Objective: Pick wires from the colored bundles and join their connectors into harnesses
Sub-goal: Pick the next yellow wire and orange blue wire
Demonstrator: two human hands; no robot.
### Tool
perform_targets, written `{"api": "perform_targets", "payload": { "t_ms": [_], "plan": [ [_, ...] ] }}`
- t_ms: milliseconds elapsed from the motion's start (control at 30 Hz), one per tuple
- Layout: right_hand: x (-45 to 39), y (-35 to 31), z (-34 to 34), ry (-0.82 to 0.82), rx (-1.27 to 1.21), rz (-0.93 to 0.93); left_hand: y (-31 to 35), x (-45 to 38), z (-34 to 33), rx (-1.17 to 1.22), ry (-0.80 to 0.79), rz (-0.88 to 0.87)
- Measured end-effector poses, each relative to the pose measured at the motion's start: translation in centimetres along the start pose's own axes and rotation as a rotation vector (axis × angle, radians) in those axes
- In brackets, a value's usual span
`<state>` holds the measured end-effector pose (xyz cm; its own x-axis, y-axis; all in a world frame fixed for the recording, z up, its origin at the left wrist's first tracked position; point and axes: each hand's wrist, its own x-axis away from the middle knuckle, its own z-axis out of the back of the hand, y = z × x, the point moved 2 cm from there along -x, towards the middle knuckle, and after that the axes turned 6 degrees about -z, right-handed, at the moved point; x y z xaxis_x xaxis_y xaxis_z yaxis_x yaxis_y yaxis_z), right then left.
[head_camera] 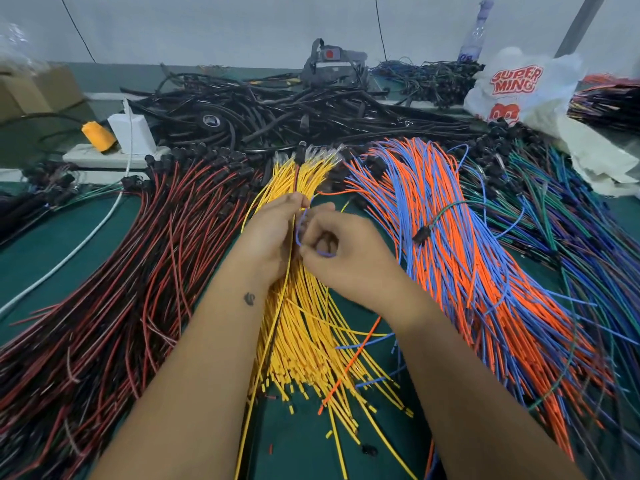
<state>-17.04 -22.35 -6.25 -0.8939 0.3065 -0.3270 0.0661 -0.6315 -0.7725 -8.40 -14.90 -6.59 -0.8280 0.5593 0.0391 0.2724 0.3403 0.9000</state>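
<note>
Hands meet dead center over the yellow bundle [304, 327]. Left hand [273, 233] pinches a few picked wires, a yellow wire [277, 327] trailing down toward 6 o'clock. Right hand [343, 258] is curled around a blue wire [301, 233] looped between both. Red and black bundle [114, 289] fans out at 9 o'clock, orange and blue bundle [460, 244] at 3 o'clock, all on the green desk [69, 244]. Black cable pile [277, 109] sits at 12, white bag [519, 88] around 1.

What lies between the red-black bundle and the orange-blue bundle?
The yellow bundle, with both hands over it: left hand, right hand. Head view.
</note>
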Motion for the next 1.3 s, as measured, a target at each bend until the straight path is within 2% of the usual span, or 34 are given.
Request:
{"api": "perform_targets", "payload": {
  "t_ms": [67,133,200,300,333,400,567,633,700,767,867,967,1067,1167,1300],
  "plan": [
    [0.3,0.0,-0.3,-0.139,-0.018,-0.019,0.0,-0.2,0.2,0.038,0.034,0.020],
    [0.5,0.1,-0.1,-0.203,-0.063,-0.064,0.0,-0.4,0.3,0.002,0.017,0.020],
    [0.3,0.4,0.4,-0.086,-0.155,-0.116,0.3,-0.3,0.3,-0.046,-0.084,0.004],
    [-0.3,1.1,1.9,0.296,-0.211,-0.118,0.7,0.4,0.1,-0.021,-0.308,0.012],
    [-0.3,1.4,2.4,0.395,-0.130,-0.106,0.8,0.6,0.0,-0.005,-0.387,0.033],
    [-0.3,1.9,3.3,0.465,0.043,-0.082,0.9,1.1,-0.2,-0.001,-0.531,0.084],
    [-0.5,2.6,2.9,0.245,0.480,-0.046,1.1,1.8,-0.1,0.077,-0.784,0.225],
    [-0.4,2.3,2.8,0.295,0.600,-0.052,1.2,1.9,0.1,0.076,-0.824,0.257],
    [-0.2,2.0,3.1,0.383,0.590,-0.030,1.1,2.0,0.2,0.050,-0.798,0.266],
    [-0.2,2.0,3.3,0.393,0.545,-0.020,1.2,2.1,0.2,0.041,-0.711,0.259],
    [-0.3,2.2,3.2,0.318,0.559,-0.052,1.2,2.1,-0.5,-0.013,-0.495,0.187],
    [-0.3,1.9,2.9,0.323,0.629,-0.052,1.0,1.9,-0.8,-0.031,-0.274,0.138],
    [-0.2,2.1,2.5,0.251,0.788,-0.053,0.8,1.6,-0.8,0.082,-0.193,0.171],
    [-0.1,2.2,2.6,0.172,0.888,-0.038,0.4,0.8,-0.2,0.051,-0.129,0.168],
    [-0.1,1.6,3.6,0.303,0.786,-0.081,-0.1,0.0,0.3,0.017,-0.092,0.158]
  ]
}}
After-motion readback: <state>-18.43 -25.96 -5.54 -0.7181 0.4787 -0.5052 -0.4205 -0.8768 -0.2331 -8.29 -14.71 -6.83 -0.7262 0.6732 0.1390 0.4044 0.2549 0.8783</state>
